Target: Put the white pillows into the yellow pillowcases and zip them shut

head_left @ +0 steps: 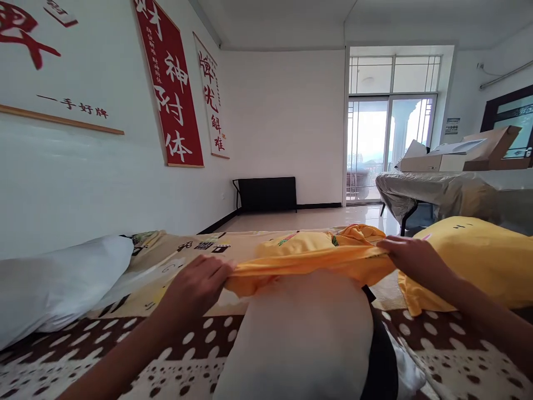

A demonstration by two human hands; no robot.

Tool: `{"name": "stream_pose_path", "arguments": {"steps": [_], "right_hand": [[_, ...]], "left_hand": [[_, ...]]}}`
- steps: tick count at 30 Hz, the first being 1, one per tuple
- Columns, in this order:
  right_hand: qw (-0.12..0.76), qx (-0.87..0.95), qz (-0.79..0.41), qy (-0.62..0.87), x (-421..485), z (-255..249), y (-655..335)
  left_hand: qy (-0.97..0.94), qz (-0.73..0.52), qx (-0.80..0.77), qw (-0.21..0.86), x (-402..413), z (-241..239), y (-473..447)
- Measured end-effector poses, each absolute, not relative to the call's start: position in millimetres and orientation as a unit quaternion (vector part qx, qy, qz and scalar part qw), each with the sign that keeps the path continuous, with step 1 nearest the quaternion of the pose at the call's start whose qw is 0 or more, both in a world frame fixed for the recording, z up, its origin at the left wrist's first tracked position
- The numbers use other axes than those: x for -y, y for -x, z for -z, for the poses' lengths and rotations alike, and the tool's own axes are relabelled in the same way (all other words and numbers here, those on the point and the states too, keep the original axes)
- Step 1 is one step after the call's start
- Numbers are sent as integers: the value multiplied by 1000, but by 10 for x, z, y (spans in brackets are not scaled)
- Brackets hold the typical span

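Observation:
A yellow-orange pillowcase (300, 266) is stretched taut between my two hands, its open edge drawn over the far end of a white pillow (308, 333). My left hand (204, 278) is closed on the left corner of that edge. On the other side my right hand (406, 253) grips the right corner, fingers wrapped over the cloth. The near part of the pillow is bare and lies toward me. How far the pillow reaches inside the case is hidden by the cloth.
Beneath lies a patterned bedspread (166, 333). To the left is another white pillow (70, 278); to the right, a pillow in a yellow case (470, 255). Farther back stand a plastic-covered table (437, 189) with cardboard boxes (491, 150) and a black folded panel (267, 194) against the wall.

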State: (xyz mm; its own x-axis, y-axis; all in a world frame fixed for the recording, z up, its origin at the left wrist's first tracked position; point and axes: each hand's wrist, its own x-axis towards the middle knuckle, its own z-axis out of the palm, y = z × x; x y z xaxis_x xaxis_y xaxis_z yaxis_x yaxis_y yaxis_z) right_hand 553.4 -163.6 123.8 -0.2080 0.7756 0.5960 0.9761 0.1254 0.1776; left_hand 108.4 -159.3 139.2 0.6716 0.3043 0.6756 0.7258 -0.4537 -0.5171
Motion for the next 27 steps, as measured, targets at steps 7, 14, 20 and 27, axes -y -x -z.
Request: {"name": "stream_pose_path", "arguments": {"steps": [7,14,20,27], "right_hand": [[126,649,289,693,1110,-1978,-5504],[200,668,279,660,766,-1903,-5591],[266,609,181,725,392,-1862,-5669],[290,605,159,724,-558,-1419,-5654]], "left_hand": [[720,153,577,355,1048,-2039,-1282],[701,141,630,303,646,-2097,-1347],[667,202,660,281,179,-2051,-1380],[626,345,668,211,-745,-1680,-1461]]}}
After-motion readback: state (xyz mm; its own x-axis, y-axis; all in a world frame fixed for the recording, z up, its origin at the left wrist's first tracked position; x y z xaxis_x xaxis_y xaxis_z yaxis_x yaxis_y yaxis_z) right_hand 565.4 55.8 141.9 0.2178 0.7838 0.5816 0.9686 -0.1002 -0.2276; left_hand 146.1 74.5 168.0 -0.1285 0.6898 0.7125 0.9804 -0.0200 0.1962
